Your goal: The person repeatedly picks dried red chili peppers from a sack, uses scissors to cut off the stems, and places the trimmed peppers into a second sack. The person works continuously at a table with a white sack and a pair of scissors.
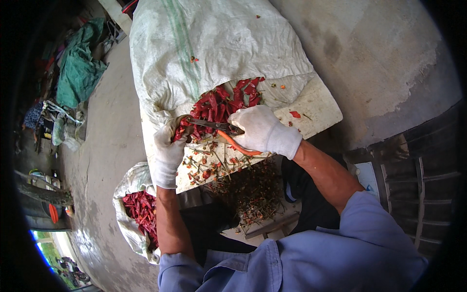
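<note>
My gloved right hand (251, 126) grips a pair of scissors (239, 143) with an orange handle. The dark blades (208, 124) point left and reach to my left hand's fingers. In my gloved left hand (169, 142) are red chili peppers (178, 132), their ends at the blade tips. A heap of dried red chilies (219, 104) lies just beyond both hands, at the mouth of a white woven sack (233, 47). Cut stems and pepper caps (204, 164) are strewn over the near edge of the pale board (317, 109) beneath.
Another white sack (122, 219), filled with red chilies (140, 211), stands on the concrete floor (105, 146) at left. A pile of stems (259, 193) lies below the board, between my legs. Green sheeting (78, 65) is at far left; a dark slatted frame (419, 204) at right.
</note>
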A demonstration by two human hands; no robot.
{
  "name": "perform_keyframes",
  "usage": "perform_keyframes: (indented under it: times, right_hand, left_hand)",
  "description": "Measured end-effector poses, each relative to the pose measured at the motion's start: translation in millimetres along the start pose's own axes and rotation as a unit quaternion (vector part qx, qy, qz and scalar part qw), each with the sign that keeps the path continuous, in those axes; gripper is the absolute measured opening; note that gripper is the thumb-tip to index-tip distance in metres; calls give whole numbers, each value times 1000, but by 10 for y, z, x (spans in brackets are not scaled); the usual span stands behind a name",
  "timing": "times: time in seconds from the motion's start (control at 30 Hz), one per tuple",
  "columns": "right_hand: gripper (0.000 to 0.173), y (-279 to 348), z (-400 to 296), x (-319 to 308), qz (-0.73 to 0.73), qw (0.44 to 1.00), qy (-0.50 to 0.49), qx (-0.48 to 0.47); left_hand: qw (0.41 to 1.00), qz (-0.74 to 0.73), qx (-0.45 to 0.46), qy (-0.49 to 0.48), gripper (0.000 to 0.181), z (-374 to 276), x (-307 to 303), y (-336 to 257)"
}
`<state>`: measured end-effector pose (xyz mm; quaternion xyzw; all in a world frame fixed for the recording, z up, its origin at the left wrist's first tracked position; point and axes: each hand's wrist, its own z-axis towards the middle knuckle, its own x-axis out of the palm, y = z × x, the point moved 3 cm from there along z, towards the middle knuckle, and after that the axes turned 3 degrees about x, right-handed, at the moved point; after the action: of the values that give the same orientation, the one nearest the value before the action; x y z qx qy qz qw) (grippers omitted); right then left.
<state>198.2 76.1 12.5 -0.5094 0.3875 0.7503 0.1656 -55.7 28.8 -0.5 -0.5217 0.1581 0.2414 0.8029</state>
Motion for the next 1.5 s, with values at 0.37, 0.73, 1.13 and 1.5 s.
perform_keyframes:
  times: [0.37,0.73,1.13,1.5]
  right_hand:
    - [42,8,5,205,200,979,-12,43]
    - [33,-313,41,-224,652,737,-82,159]
    - [38,-1749,-466,-233,-113,934,129,312]
    - [39,-1999,-713,-173,-129,914,79,377]
  left_hand:
    - [970,-208,-73,-101,24,-10,182,-67]
    - [958,-262,-94,-64,28,-140,59,-31]
    - [973,-189,-134,15,27,90,48,-9]
    - [983,-107,-149,-3,44,100,249,120]
